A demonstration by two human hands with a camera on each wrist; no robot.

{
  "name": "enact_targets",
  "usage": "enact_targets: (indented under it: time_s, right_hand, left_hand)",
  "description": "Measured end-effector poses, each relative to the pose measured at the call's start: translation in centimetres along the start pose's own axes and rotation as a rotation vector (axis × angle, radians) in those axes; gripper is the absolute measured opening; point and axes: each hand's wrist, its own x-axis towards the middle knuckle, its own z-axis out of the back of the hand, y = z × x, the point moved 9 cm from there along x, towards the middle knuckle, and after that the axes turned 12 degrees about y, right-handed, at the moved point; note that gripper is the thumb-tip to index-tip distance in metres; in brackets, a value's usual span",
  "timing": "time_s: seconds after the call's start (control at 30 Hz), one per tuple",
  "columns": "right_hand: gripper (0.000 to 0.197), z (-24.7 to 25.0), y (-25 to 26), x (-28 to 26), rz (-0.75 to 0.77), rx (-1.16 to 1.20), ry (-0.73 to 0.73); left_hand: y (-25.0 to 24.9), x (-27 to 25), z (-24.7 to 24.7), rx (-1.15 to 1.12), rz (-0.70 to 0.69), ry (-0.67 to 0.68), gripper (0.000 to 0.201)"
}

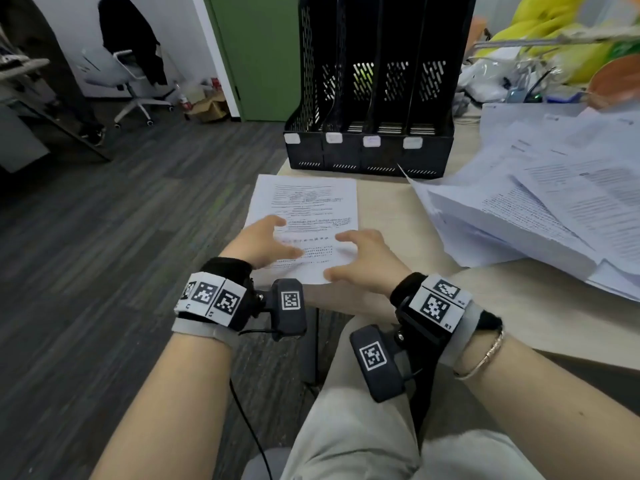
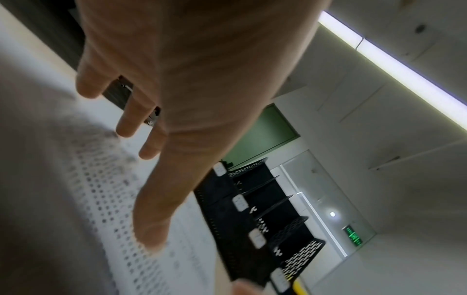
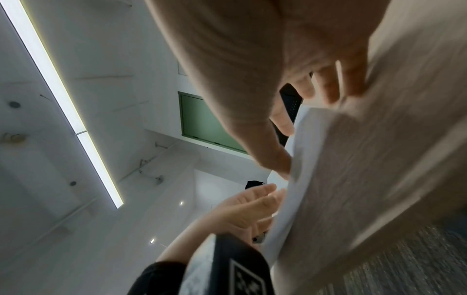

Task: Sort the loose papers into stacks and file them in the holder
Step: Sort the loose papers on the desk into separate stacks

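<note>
Neither hand grips anything: the left hand (image 1: 268, 241) and the right hand (image 1: 360, 259) hover with fingers spread and loosely bent over the printed sheet (image 1: 304, 216), and whether any fingertip (image 2: 151, 233) actually touches the paper cannot be told. That sheet, or a thin stack of a few sheets, lies flat just in front of the black file holder (image 1: 369, 147), its near edge at the edge of the desk (image 1: 384, 209) and its left side overhanging the desk edge toward the floor.

To the right of the holder a large, untidy heap of loose papers (image 1: 540, 209) fans across the desk, sheets overlapping at many angles. Beyond that heap, still right of the holder, sits blurred clutter of yellow, green and orange things that cannot be identified.

By my reading the task is near its start. All four slots of the holder look empty, only one small pile has been set out, and the bulk of the papers remains unsorted, so nearly all the stacking and all the filing is left.

Each slot front carries a small white label (image 1: 371, 141), but nothing on them is legible. Lines of print on the sheet and the heap are too blurred to read. Both wrist bands show square black-and-white marker patterns, with "R1" beside one on the right.
</note>
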Motion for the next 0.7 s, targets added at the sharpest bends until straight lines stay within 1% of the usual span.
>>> enact_targets:
  time_s: [0.07, 0.1, 0.2, 0.27, 0.33, 0.4, 0.43, 0.5, 0.6, 0.7]
  right_hand:
    - [0.073, 0.4, 0.3, 0.0, 0.000, -0.079, -0.037]
    - [0.071, 0.4, 0.5, 0.1, 0.011, -0.118, -0.025]
    - [0.063, -1.5, 0.6, 0.7, 0.013, -0.259, 0.121]
    - [0.061, -2.3, 0.8, 0.8, 0.026, -0.333, 0.151]
    - [0.059, -2.6, 1.1, 0.7, 0.050, -0.347, 0.148]
    - [0.058, -2.6, 1.3, 0.7, 0.080, -0.298, 0.148]
    - [0.058, -2.2, 1.4, 0.7, 0.098, -0.244, 0.120]
    - [0.056, -0.7, 1.8, 0.4, 0.156, -0.132, 0.010]
    - [0.044, 2.4, 3.0, -0.9, 0.270, -0.034, -0.157]
    - [0.033, 5.4, 3.7, -2.5, 0.358, 0.046, -0.273]
  left_hand:
    - [0.9, 0.6, -0.9, 0.045, 0.030, 0.023, 0.081]
    - [1.3, 0.8, -1.0, 0.061, 0.039, 0.024, 0.083]
    - [1.7, 1.0, -0.9, 0.075, 0.018, 0.028, 0.084]
    - [1.4, 1.1, -0.8, 0.077, -0.026, 0.038, 0.079]
    - [1.2, 1.0, -0.8, 0.082, -0.060, 0.054, 0.074]
    - [1.2, 1.1, -1.0, 0.097, -0.078, 0.076, 0.073]
    - [1.2, 1.1, -0.9, 0.097, -0.082, 0.074, 0.076]
    - [0.9, 1.0, -0.4, 0.063, -0.097, 0.034, 0.079]
    - [-1.0, 0.3, 1.2, -0.012, -0.180, -0.072, 0.066]
    - [-4.3, -0.6, 2.4, -0.075, -0.279, -0.129, 0.052]
